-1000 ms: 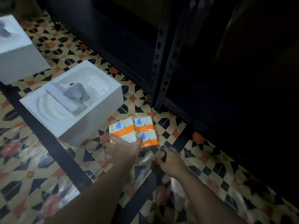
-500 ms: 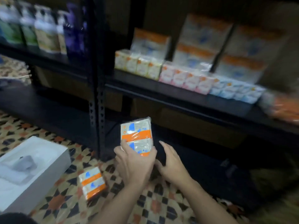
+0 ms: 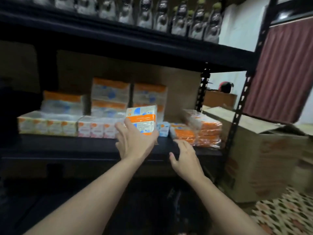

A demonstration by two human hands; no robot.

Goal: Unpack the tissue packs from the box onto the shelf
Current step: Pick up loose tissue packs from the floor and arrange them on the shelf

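Raising tissue pack [image 3: 141, 119] from floor [image 3: 279, 216] to shelf [image 3: 67, 145] level; left hand [image 3: 133, 143] is clamping it, right hand [image 3: 186, 160] beside it, fingers apart, empty. I'm reading placement as next.

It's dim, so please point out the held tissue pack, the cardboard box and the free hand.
tissue pack [image 3: 141, 118]: head view, orange band.
cardboard box [image 3: 264, 167]: head view, front wall.
right hand [image 3: 186, 158]: head view, back.

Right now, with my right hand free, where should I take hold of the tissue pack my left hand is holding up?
Probably its upper right edge, coming from the right. The tissue pack stands upright, broad face toward you; the left hand covers its lower part, while top and right side show bare. The right hand is open on that side.
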